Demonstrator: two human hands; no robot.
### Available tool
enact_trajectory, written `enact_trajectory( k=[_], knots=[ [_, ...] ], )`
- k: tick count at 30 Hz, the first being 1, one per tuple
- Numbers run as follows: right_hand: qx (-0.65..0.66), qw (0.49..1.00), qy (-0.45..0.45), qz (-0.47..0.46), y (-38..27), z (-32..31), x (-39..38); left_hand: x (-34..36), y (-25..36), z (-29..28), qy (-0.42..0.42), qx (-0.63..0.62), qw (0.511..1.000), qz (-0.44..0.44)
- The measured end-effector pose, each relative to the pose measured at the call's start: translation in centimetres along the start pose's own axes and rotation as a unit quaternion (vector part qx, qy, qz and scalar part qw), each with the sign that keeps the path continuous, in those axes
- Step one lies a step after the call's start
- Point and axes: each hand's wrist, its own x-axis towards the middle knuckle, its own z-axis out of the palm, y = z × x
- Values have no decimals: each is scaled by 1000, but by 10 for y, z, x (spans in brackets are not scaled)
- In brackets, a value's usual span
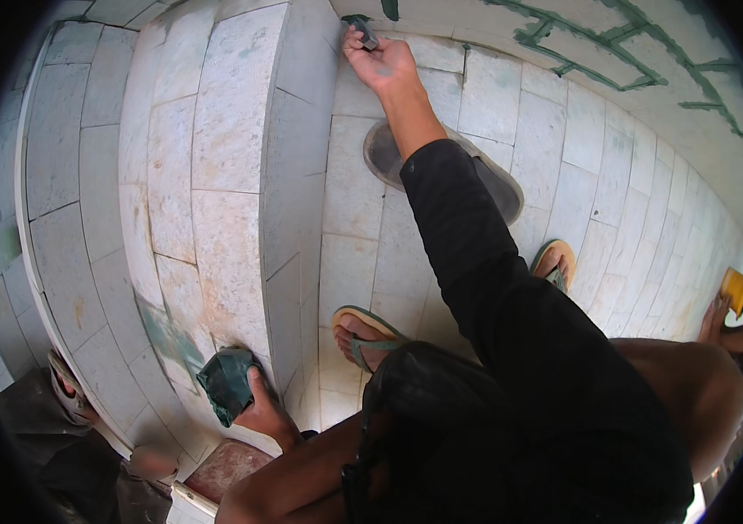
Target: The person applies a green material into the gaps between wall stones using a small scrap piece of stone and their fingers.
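Note:
My right hand reaches to the far end of the tiled floor, its fingers closed around a small dark grey block. The block is held close to the corner where floor, ledge and wall meet, beside a dark green smear. At the lower left, my left hand grips a dark green, crumpled pouch-like holder over the ledge top. The holder's contents cannot be made out.
A grey oblong piece with rounded ends lies under my right forearm. Green lines mark the right wall. My flip-flops stand on the tiles. Another person's foot is at left; a hand with a yellow thing is at right.

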Motion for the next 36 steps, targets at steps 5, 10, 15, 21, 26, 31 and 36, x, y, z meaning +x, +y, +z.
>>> enact_trajectory(
  k=[5, 10, 15, 21, 26, 31, 36],
  knots=[
    [15, 999, -23, -23, -22, 0, -8, 2, -2, 2, -1, -25, 1000, 19],
    [-19, 999, 0, -37, -2, -7, -18, -3, 16, 5, 4, -10, 1000, -4],
    [-28, 998, 49, -5, 6, 2, -1, -1, 12, 6, 11, -18, 999, 29],
    [-26, 996, 57, -59, 1, 10, 9, -2, 9, 4, 10, -8, 1000, 1],
    [-19, 998, 6, -61, -28, -1, 3, -1, 8, 7, 19, -36, 999, 19],
    [-35, 997, -14, -72, -49, -3, 0, 0, 3, 7, -2, -19, 999, 39],
    [-231, 969, -50, -64, -7, -5, -67, 2, 3, -1, -6, -27, 999, 28]
  ],
)
